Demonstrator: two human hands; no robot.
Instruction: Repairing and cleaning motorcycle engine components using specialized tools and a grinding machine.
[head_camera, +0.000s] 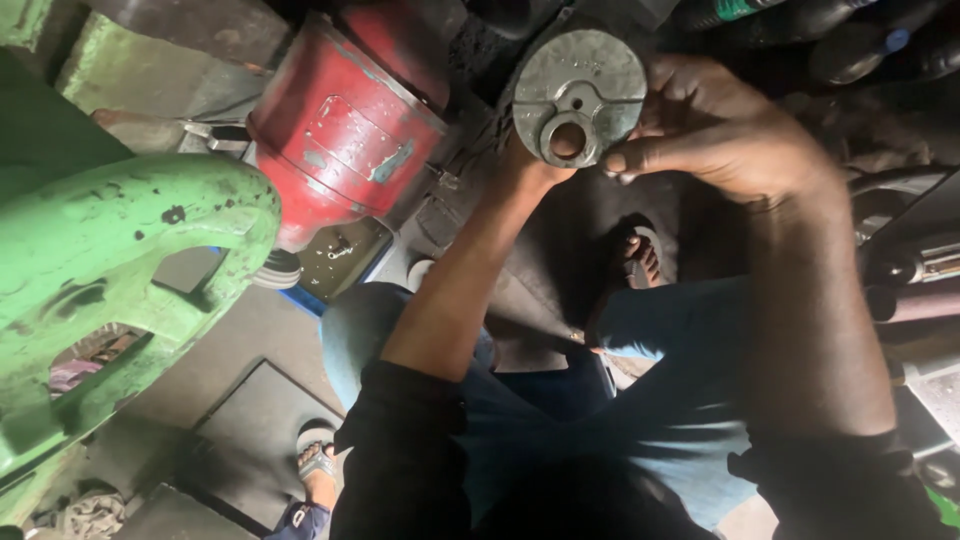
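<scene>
A round grey metal disc (580, 90) with an off-centre hole and a raised collar is held up in front of me. My right hand (720, 125) grips its right edge, fingers curled over the rim. My left hand (528, 165) is mostly hidden behind the disc and supports it from below and behind; only the wrist and forearm show. Both sleeves are black. My blue trousers (650, 400) and sandalled feet (638, 258) are below.
A green cast machine frame (110, 260) fills the left side. A red cylindrical motor housing (340, 130) stands beside it at top centre. Dark metal plates (250, 430) lie on the floor. Dark bottles (850, 40) and metal bars (915, 300) crowd the right.
</scene>
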